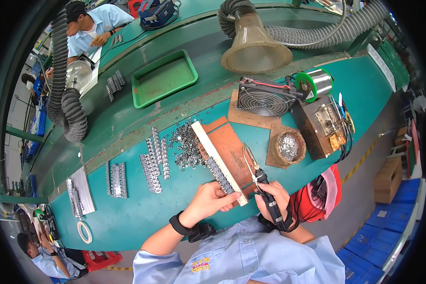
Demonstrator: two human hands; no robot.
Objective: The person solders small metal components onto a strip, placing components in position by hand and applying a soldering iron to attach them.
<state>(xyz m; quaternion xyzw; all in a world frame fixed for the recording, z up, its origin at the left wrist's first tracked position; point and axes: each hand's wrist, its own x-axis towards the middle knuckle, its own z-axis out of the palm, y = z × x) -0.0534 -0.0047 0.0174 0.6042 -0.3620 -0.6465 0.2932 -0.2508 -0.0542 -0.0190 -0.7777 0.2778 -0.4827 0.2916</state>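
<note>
My left hand (207,202) is closed round the near end of a long pale bar (204,138). A row of small dark metal parts (218,174) lines the bar's near half. In my right hand (280,195) is a black soldering iron (260,176), with a thin white tube running alongside it. Its tip points away from me, just right of the bar and apart from the row. Under both lies a brown board (229,146). Left of the bar spreads a heap of loose small metal parts (187,146).
Rows of joined parts (150,171) lie at left, beside a roll of tape (84,232). A green tray (165,78) sits farther back. At right stand a fan (265,100), a solder spool (315,84), a metal box (319,125) and a round pot (289,146). An extraction hood (255,42) hangs behind.
</note>
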